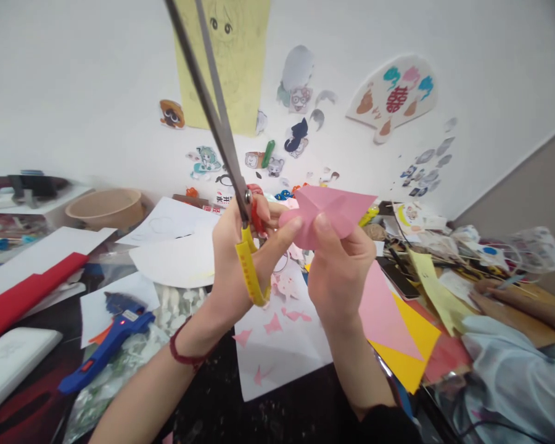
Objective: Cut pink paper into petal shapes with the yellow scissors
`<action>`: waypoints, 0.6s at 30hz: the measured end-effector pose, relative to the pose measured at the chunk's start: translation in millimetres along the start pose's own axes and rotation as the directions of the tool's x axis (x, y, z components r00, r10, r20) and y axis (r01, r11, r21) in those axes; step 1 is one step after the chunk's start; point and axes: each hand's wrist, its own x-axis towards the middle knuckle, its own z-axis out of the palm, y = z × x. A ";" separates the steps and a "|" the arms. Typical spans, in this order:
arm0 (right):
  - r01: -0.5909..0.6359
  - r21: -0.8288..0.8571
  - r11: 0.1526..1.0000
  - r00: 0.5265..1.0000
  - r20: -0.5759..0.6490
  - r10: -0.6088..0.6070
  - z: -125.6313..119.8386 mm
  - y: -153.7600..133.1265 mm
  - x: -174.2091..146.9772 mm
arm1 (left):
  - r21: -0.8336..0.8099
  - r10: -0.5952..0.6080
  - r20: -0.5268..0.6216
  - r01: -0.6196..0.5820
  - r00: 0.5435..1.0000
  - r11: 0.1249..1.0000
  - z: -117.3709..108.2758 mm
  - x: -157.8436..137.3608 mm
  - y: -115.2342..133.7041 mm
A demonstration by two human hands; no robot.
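Note:
Pink paper (335, 209), folded with a pointed end to the right, is held up in front of me. My right hand (340, 271) pinches it between thumb and fingers. At its left edge, my left hand (234, 259) grips the paper by thumb and fingers. Scissors (222, 132) hang on that same left hand, blades upward and slightly apart, with the yellow-wrapped handle looped around the thumb and a red handle by the fingers. Below lies a white sheet (287, 364) bearing several small pink scraps (272, 324).
At left are a blue glue gun (115, 345), a white fan-shaped sheet (176, 259) and a tan bowl (106, 209). Pink paper (388, 314) overlaps yellow paper (414, 345) at right, near a phone (398, 277). Another person's hand (494, 299) rests farther right. Drawings cover the wall.

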 end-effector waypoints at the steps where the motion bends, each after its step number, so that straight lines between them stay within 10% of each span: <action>1: -0.007 -0.019 1.000 1.000 0.007 0.007 -0.6 0.1 0.8 | 0.044 0.016 -0.019 -0.015 1.000 0.999 -1.5 0.0 0.9; 18: 0.144 -0.226 0.963 0.955 0.288 -0.075 -32.4 -18.7 26.5 | 0.102 0.090 0.061 -0.096 0.994 0.990 -15.3 1.2 11.8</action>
